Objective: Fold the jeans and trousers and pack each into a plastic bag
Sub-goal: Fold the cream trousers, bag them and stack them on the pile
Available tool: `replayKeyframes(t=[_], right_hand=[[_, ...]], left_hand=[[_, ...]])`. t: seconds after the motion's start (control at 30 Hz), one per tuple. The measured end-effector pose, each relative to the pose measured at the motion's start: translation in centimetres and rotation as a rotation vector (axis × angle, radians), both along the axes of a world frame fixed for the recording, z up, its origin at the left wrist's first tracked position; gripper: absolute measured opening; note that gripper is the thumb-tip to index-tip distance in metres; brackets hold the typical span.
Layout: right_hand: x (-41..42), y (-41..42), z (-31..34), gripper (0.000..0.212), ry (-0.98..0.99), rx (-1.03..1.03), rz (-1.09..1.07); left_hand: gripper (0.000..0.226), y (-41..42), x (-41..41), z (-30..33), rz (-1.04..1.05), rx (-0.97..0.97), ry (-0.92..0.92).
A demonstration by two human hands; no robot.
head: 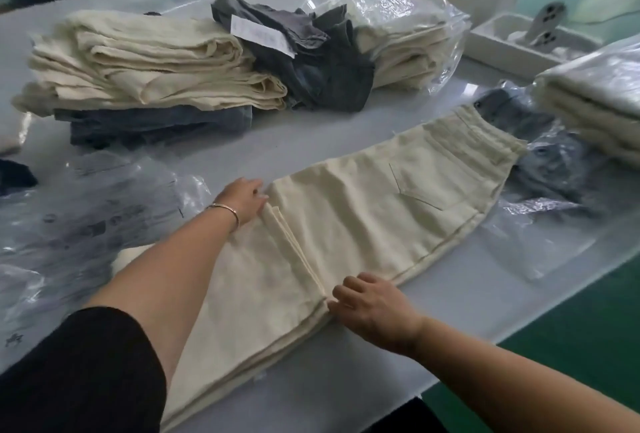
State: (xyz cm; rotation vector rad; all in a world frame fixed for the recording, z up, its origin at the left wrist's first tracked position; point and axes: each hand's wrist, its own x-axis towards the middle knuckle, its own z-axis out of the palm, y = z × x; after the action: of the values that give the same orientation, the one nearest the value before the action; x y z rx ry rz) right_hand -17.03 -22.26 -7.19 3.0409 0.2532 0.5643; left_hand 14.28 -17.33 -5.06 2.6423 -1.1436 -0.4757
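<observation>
A pair of cream trousers (398,197) lies flat across the white table (311,134), waistband at the far right, legs doubled back over themselves at the near left. The hems of the folded legs lie in a line across the middle. My left hand (244,198) grips the far end of that hem line, fingers curled over the cloth edge. At the near end my right hand (370,308) pinches the hems. Clear plastic bags (104,211) lie in a heap to the left of the trousers.
A stack of cream trousers (145,62) on blue jeans (156,124) stands at the back left, with loose grey jeans (311,62) beside it. Bagged cream trousers (408,41) are at the back; more bagged ones (595,100) and bagged jeans (550,162) are at the right. The table's front edge runs near my right arm.
</observation>
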Motion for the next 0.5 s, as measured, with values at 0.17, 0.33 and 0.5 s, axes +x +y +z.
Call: replayKeyframes(t=[0.17, 0.33, 0.5], right_hand=[[0.0, 0.7, 0.4, 0.012, 0.03, 0.031, -0.051], [-0.3, 1.1, 0.7, 0.02, 0.083, 0.083, -0.082], [0.1, 1.2, 1.4, 0.015, 0.167, 0.011, -0.008]], left_hand=[[0.031, -1.6, 0.0, -1.0, 0.093, -0.006, 0.121], [0.022, -2.4, 0.8, -0.6, 0.13, -0.069, 0.133], [0.02, -3.2, 0.0, -1.3, 0.197, -0.184, 0.131]])
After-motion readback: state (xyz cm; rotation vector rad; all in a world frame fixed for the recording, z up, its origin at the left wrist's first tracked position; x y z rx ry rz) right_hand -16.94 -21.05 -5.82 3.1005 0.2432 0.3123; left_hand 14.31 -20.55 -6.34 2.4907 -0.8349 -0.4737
